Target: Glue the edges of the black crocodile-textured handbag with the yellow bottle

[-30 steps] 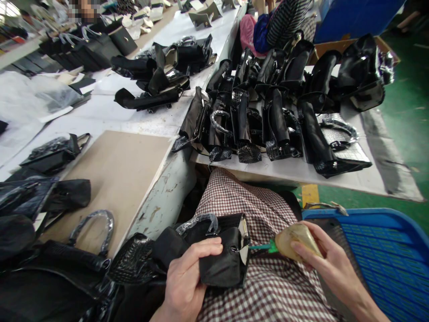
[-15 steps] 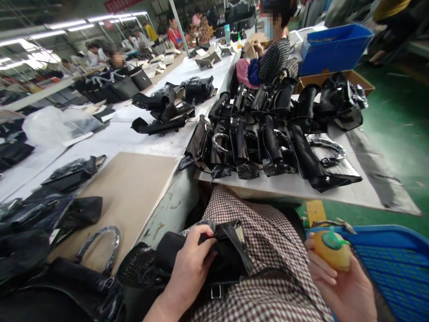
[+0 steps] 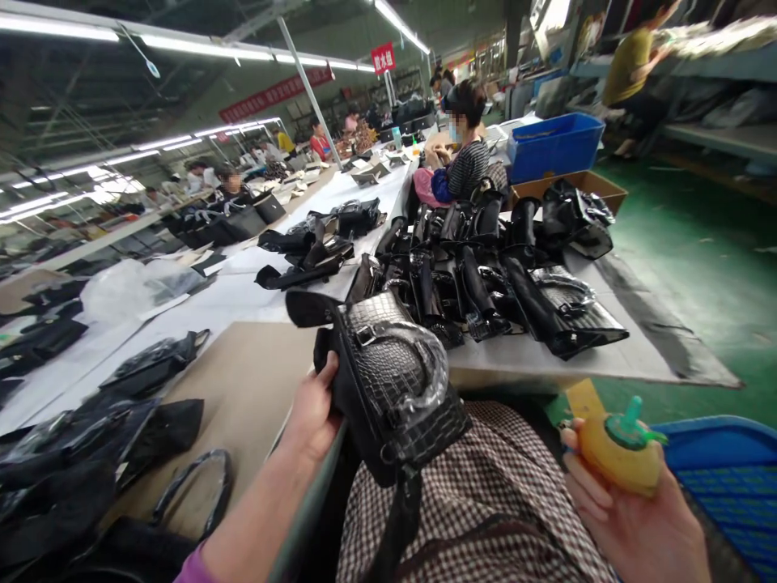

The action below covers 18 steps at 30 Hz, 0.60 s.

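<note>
My left hand (image 3: 316, 413) is closed on the side of a black crocodile-patterned handbag (image 3: 388, 364), lifted above my lap. The bag tilts, and its plastic-wrapped handle (image 3: 434, 364) faces up and to the right. A black strap dangles from its lower end over the checked cloth (image 3: 486, 494) on my lap. To the right, my right hand (image 3: 643, 518) cradles a squeeze bottle (image 3: 619, 457), yellowish with a green nozzle. Its fingers curl around the bottle's underside. The left fingertips are hidden behind the bag.
Rows of black bags (image 3: 467, 283) stand on the side table ahead. More dark bags (image 3: 151, 437) lie at left by a tan board (image 3: 236, 389). A blue basket (image 3: 722, 437) sits at lower right. Beyond the bags, a seated co-worker (image 3: 467, 154) is near a blue bin (image 3: 555, 146).
The handbag has come up off my lap and turned, showing its patterned face and handle. My left hand has shifted to its left side. The camera view has tilted upward.
</note>
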Motion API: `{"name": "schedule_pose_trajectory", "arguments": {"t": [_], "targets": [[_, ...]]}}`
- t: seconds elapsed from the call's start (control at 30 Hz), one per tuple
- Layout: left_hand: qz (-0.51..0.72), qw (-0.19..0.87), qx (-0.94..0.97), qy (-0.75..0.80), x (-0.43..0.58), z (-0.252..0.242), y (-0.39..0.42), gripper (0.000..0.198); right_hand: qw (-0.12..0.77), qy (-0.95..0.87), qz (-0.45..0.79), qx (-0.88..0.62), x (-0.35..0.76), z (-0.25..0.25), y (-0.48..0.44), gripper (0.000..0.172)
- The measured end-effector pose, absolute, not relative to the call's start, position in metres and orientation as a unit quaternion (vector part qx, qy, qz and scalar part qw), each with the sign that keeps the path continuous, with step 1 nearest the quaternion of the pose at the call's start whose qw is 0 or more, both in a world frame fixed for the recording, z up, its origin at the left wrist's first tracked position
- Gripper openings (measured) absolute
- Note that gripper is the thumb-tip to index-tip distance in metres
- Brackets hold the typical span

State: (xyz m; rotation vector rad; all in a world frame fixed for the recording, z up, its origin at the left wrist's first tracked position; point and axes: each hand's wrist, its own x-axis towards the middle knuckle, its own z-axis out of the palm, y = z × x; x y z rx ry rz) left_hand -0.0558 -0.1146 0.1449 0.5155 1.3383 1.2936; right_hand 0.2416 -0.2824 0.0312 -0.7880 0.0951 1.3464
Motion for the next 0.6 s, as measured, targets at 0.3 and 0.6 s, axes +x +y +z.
{"name": "schedule_pose_trajectory", "arguments": {"t": [0.3, 0.6], "targets": [[0.54, 0.628, 0.098, 0.551, -0.044, 0.149, -0.136, 0.026, 0.772, -0.004, 0.566, -0.291, 0.225, 0.07, -0.268, 0.043], [0.551, 0.625, -0.055, 0.55, -0.044, 0.151, -0.201, 0.026, 0.769, -0.157, 0.54, -0.304, 0.188, 0.091, -0.237, 0.055]]}}
